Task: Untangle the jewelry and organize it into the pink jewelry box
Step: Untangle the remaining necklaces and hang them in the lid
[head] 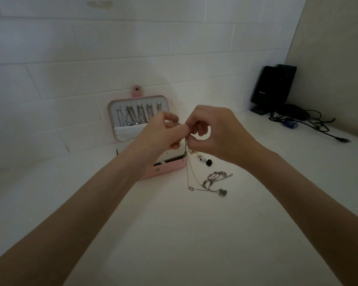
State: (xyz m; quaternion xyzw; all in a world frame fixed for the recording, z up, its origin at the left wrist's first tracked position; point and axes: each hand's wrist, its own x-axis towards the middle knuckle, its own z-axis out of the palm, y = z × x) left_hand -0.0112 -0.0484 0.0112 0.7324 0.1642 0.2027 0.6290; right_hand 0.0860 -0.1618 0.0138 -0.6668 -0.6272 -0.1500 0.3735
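Above the white counter (174, 234), just right of the open pink jewelry box (167, 169), your left hand (159, 133) and right hand (213, 135) meet fingertip to fingertip, both pinching the top of a thin silver chain (188, 174). Fingers are curled on each hand; the exact pinch point is too small to read. The chain's long axis runs near vertical, hanging down from the pinch, with its lower end and pendant (223, 192) trailing right on the counter, next to a loose bracelet (215, 178). Likely risks: pull hard and you tighten the knot or snap the fine links; lift further and the tail may drag the bracelet or the small beads (202, 156). Necklaces (136, 116) already hang in the lid.
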